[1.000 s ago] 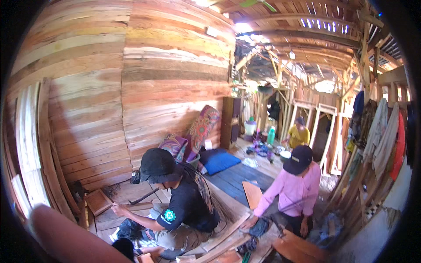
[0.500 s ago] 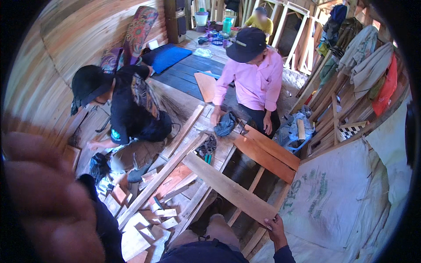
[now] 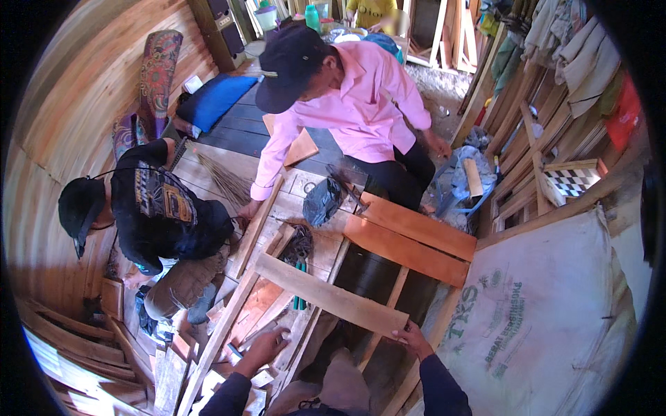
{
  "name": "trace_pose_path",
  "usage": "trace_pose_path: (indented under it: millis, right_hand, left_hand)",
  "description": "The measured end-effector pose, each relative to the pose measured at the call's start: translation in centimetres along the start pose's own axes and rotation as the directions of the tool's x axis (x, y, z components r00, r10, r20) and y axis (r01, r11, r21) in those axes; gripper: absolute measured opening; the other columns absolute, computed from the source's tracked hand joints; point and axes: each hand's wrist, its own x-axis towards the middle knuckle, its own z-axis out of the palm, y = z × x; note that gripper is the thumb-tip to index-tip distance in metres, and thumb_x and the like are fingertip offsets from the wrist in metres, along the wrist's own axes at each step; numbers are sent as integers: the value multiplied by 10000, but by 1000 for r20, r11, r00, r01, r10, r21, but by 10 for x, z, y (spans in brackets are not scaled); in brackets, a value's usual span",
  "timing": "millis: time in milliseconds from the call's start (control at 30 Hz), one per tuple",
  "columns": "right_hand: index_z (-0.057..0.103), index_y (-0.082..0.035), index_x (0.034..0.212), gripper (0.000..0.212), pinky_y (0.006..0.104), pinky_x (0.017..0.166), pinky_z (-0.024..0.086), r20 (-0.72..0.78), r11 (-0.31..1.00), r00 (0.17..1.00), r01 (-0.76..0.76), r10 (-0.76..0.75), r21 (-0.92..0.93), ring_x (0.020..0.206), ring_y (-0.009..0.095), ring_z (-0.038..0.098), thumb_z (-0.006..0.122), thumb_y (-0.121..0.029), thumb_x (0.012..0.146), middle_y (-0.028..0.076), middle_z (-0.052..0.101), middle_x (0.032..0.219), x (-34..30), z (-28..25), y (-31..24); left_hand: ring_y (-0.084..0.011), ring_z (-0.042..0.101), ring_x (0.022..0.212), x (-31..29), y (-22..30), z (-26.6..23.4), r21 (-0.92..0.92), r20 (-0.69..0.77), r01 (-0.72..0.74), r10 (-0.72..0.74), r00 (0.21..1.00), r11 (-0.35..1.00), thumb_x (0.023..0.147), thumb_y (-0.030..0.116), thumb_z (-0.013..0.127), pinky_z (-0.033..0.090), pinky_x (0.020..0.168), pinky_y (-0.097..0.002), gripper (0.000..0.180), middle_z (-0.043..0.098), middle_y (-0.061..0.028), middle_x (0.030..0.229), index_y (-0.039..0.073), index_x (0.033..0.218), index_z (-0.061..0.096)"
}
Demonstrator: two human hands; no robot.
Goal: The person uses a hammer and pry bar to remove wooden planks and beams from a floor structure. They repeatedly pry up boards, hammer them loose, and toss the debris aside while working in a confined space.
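Note:
My right hand (image 3: 414, 340) grips the near right end of a pale wooden board (image 3: 333, 295). The board slants across a gap in the wooden platform, its far end over a long timber. My left hand (image 3: 263, 348) is empty, fingers partly stretched out and apart, above the platform short of the board. Beside that wrist lies a dark-handled tool (image 3: 234, 351) among wood offcuts. Green-handled pliers (image 3: 301, 266) show just behind the board, partly covered by it. Two reddish planks (image 3: 409, 249) lie side by side across the gap farther off.
A person in a pink shirt (image 3: 347, 97) leans in opposite, one hand touching a timber. At left crouches a person in black (image 3: 166, 208). A black plastic bag (image 3: 323, 202) and a hammer (image 3: 347, 186) lie on the platform. White sacking (image 3: 534, 305) covers the right side.
My left hand has come down from close to the camera to above the platform. My right hand still grips the board. The person in pink has leaned left and reached toward a timber.

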Motion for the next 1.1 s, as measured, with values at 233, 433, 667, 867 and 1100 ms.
trace_pose_path:
  millis: [233,433,667,867,1100]
  right_hand:
    - [402,-13,1313,596,433,818,549,-43,984,988,-151,148,-98,1036,272,612,702,-153,816,118,568,1173,55,-32,-14]
    - [551,13,1214,507,347,835,489,-96,853,986,-169,140,-494,1004,188,600,621,-376,897,82,620,1125,134,-99,64]
    - [586,5,1186,484,333,818,483,-276,763,954,-90,-119,-640,936,183,608,610,-385,900,73,646,1051,184,-123,126]
    - [604,30,1101,396,360,761,500,-376,562,926,-299,-23,-771,871,260,644,652,-262,838,145,665,961,203,-117,147]
    - [596,71,1067,449,417,808,495,-663,627,735,-452,-141,-634,951,381,636,702,-205,729,250,654,958,193,-90,114]
  left_hand:
    - [-377,636,820,-17,-76,94,-15,241,198,-188,952,980,858,363,598,493,743,-461,364,663,-198,872,82,1090,614]
    - [-384,623,917,-5,-103,131,-81,295,353,-316,902,932,842,338,588,488,806,-450,366,649,-221,941,62,1080,620]
    - [-353,629,890,-2,-98,134,-157,198,416,-385,902,896,845,332,585,485,785,-432,376,653,-208,929,47,1087,623]
    - [-335,635,848,-17,-101,142,-173,218,462,-424,879,870,840,361,604,492,762,-421,350,652,-192,890,79,1043,647]
    - [-366,646,881,7,-126,146,-229,121,411,-393,912,882,813,335,601,498,797,-446,332,677,-193,892,94,1032,658]
